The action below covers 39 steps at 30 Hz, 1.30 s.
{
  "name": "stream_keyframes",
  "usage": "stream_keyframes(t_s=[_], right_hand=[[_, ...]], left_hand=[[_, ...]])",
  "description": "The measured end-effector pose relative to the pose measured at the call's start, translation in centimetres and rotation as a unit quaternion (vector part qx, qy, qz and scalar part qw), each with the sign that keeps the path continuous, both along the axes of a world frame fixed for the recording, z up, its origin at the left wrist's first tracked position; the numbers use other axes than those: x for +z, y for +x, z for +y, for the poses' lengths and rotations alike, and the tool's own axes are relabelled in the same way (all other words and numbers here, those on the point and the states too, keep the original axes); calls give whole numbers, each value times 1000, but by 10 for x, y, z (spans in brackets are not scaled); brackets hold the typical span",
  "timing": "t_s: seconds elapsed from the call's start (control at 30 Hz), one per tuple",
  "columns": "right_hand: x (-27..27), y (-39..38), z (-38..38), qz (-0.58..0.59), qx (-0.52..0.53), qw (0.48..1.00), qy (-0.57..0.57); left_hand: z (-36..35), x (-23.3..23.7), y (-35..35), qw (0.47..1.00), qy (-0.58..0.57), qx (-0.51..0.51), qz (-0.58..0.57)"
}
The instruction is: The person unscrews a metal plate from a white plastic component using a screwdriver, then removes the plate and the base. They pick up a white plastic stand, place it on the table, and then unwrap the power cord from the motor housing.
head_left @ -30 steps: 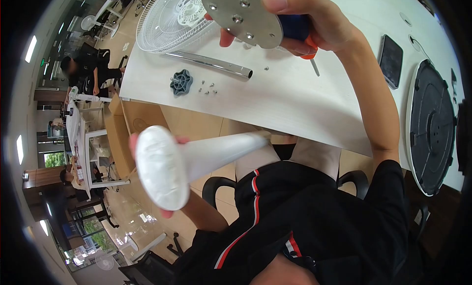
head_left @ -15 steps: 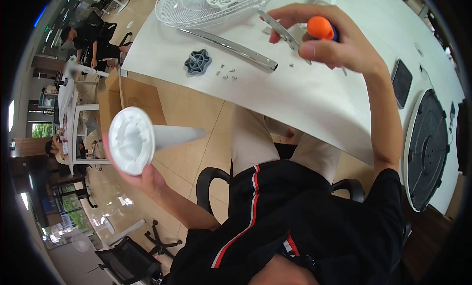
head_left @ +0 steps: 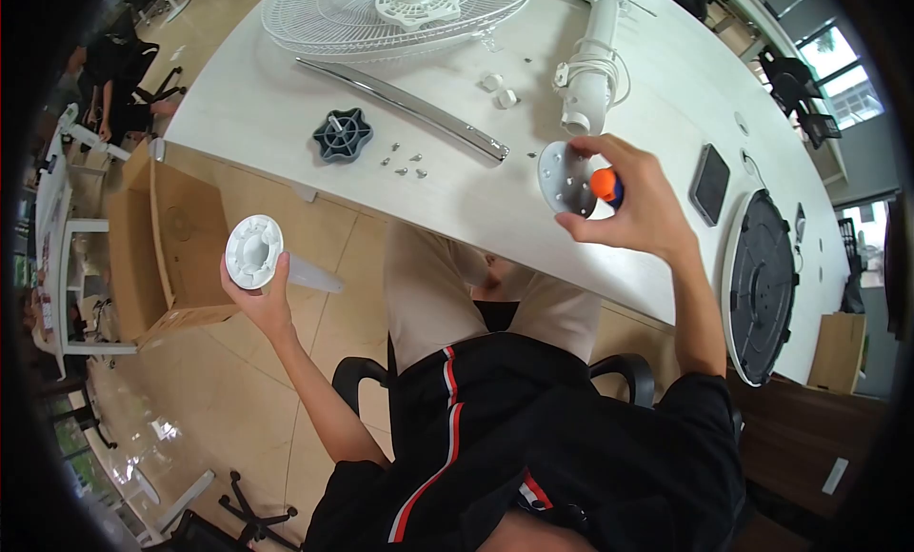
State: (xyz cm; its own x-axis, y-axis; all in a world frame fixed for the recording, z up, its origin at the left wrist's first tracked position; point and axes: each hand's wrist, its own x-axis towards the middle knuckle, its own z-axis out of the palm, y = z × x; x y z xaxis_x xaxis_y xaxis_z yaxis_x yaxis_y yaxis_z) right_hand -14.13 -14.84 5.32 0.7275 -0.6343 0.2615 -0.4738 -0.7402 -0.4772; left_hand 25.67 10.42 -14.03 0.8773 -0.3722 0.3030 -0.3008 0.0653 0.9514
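Note:
My left hand (head_left: 262,305) grips a white flanged tube (head_left: 255,251) off the table's left front edge, its round ribbed end facing up. Over the table, my right hand (head_left: 628,195) holds a round metal plate with holes (head_left: 564,179) by its rim. An orange and blue screwdriver (head_left: 606,185) is also in that hand, mostly hidden by the fingers. On the table lie a dark star-shaped knob (head_left: 342,135), several small screws (head_left: 402,170) and a chrome tube (head_left: 409,103).
A white fan grille (head_left: 381,36), a white fan post with a coiled cord (head_left: 592,76), a phone (head_left: 709,184) and a black round base (head_left: 764,285) rest on the table (head_left: 457,205). An open cardboard box (head_left: 181,238) stands at the left.
The metal plate has turned from edge-on to show its holed face. My left hand and the white tube sit farther from the camera. The view has shifted, showing more of the table.

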Motion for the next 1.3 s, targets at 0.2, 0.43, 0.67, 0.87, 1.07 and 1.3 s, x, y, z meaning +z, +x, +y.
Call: stream_keyframes(t_s=[0.2, 0.43, 0.67, 0.87, 1.07, 1.3], right_hand=[[-16, 14, 21, 124, -99, 987, 20], [-31, 27, 32, 142, -160, 977, 27], [-45, 32, 32, 124, -176, 977, -7], [-43, 34, 29, 118, -185, 975, 27], [-43, 34, 29, 125, -195, 972, 40], [-38, 33, 37, 65, -192, 979, 21]], left_hand=[[-5, -33, 6, 999, 34, 3, -26], [-10, -26, -1, 1000, 4, -8, 7], [-13, -18, -10, 999, 13, -39, 12], [-13, -18, -13, 999, 18, -43, 1], [-13, -14, -14, 999, 15, -35, 5], [-13, -18, -12, 999, 8, -41, -5]])
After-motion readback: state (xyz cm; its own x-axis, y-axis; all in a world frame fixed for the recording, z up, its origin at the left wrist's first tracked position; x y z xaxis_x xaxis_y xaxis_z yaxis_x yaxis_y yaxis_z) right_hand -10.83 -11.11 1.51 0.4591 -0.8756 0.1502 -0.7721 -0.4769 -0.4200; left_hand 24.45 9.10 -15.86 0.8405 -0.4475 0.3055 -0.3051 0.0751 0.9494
